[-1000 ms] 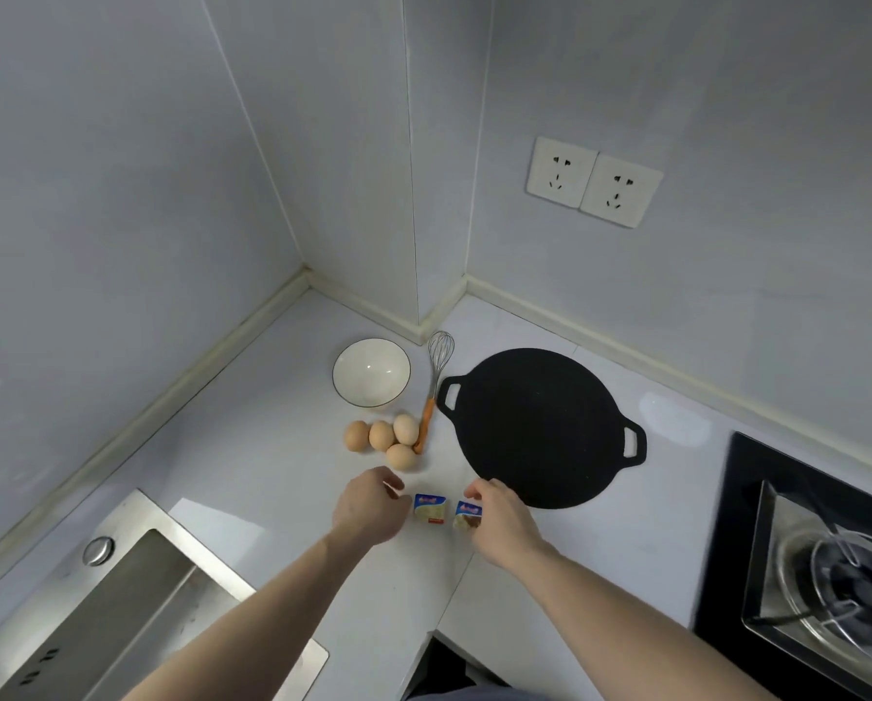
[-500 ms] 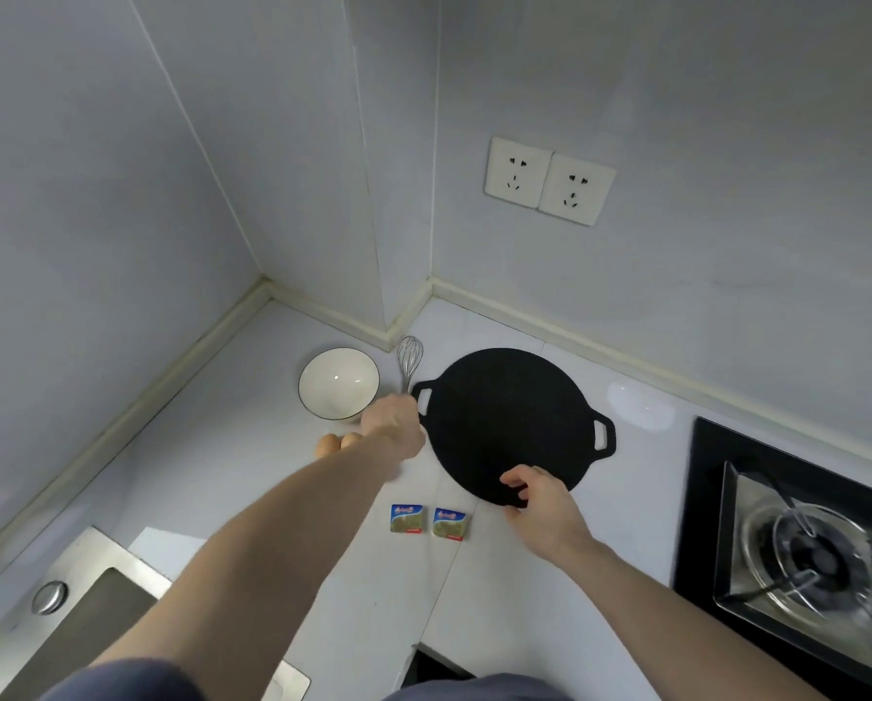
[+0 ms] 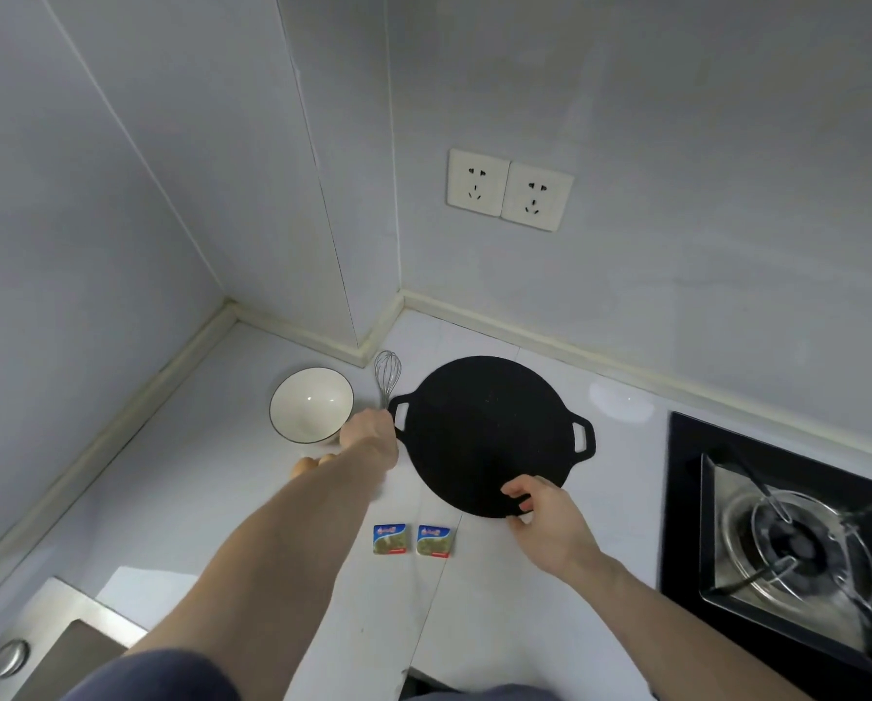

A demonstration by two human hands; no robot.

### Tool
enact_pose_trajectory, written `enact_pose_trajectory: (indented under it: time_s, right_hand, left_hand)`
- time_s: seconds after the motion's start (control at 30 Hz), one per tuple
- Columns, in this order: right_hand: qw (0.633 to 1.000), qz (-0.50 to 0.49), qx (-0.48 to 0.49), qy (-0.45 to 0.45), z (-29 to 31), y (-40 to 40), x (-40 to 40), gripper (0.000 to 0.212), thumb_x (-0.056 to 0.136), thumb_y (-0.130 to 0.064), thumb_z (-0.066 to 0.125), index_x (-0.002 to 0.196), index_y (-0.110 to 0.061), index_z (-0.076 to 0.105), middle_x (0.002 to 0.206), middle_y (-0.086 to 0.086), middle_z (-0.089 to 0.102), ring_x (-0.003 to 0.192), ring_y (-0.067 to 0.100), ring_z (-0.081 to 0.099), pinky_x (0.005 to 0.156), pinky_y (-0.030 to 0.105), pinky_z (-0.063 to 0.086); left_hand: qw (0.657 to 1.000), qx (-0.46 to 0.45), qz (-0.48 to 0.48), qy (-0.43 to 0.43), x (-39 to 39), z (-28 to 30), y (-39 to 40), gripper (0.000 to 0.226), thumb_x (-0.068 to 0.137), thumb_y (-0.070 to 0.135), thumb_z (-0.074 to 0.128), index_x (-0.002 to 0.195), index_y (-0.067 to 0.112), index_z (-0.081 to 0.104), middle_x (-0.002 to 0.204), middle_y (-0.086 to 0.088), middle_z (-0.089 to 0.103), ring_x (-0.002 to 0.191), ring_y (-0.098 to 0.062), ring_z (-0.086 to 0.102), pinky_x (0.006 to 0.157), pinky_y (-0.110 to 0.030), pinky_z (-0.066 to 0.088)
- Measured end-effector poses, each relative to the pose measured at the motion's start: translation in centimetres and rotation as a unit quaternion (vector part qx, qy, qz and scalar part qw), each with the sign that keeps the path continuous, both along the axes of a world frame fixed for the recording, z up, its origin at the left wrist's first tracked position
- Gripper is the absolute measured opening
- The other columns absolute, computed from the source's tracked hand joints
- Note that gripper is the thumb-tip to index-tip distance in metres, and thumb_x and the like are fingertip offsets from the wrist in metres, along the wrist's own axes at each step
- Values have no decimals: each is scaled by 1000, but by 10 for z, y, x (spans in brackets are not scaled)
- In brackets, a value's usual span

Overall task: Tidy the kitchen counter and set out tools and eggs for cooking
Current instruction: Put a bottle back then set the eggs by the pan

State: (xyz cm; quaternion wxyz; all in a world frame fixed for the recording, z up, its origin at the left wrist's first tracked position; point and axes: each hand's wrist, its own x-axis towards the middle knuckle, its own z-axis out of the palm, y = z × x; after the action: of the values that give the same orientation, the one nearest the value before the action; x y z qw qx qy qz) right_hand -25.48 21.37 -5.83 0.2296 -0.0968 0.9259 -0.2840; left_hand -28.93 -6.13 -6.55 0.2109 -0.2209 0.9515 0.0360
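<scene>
A flat black griddle pan (image 3: 484, 427) with two loop handles lies on the white counter. My right hand (image 3: 540, 518) grips its near rim, thumb on top. My left hand (image 3: 371, 435) is closed over the handle of a wire whisk (image 3: 387, 374), whose head points toward the wall. A white bowl (image 3: 310, 409) stands left of the whisk. Brown eggs (image 3: 306, 465) peek out from behind my left forearm, most of them hidden. Two small butter packets (image 3: 411, 538) lie side by side near the counter's front.
A steel sink (image 3: 44, 650) with a drain knob is at the lower left. A black gas hob (image 3: 788, 538) with a burner grate fills the right. Two wall sockets (image 3: 510, 189) sit above the pan. Walls form a corner behind the bowl.
Both hands left the butter packets, which now lie on the counter. My left hand reached forward over the eggs to the whisk handle; my right hand moved to the pan's near rim.
</scene>
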Motion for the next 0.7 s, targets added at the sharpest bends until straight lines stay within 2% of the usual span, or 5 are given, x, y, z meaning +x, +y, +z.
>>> enact_pose_trajectory:
  time_s: [0.07, 0.23, 0.43, 0.53, 0.7]
  right_hand:
    - [1000, 4, 2, -1, 0, 0, 2, 40, 90, -9, 66, 123, -30, 63, 116, -16, 58, 99, 5, 60, 77, 8, 45]
    - [1000, 14, 6, -4, 0, -2, 6, 40, 90, -9, 66, 124, -30, 63, 116, -17, 57, 102, 5, 60, 86, 14, 48]
    - [1000, 15, 4, -10, 1, -6, 9, 40, 92, -11, 68, 124, -33, 61, 117, -19, 56, 104, 5, 60, 90, 15, 51]
    - [1000, 15, 3, -11, 2, -5, 12, 39, 91, -11, 67, 124, -32, 62, 117, -18, 57, 104, 5, 60, 88, 15, 50]
    - [1000, 12, -4, -16, 2, -5, 16, 40, 90, -11, 68, 124, -32, 62, 119, -16, 59, 103, 6, 60, 87, 15, 50]
  left_hand:
    - [1000, 6, 12, 1, 1, -3, -1, 23, 95, 12, 61, 116, 13, 68, 109, -5, 70, 102, -21, 69, 86, -28, 57]
    - [998, 43, 45, 18, 4, -7, -3, 20, 96, 13, 59, 115, 11, 68, 107, -6, 70, 100, -21, 69, 84, -27, 58]
    - [985, 101, 124, 65, 6, -4, -9, 22, 101, 23, 54, 114, 8, 65, 96, -7, 65, 92, -25, 70, 71, -30, 56]
    - [979, 129, 139, 80, 4, 2, -9, 29, 100, 31, 56, 111, 7, 67, 102, -11, 69, 93, -29, 70, 76, -35, 59]
    - [973, 141, 158, 93, 4, 6, -5, 25, 100, 31, 58, 110, 9, 64, 90, -5, 61, 79, -22, 61, 65, -29, 50]
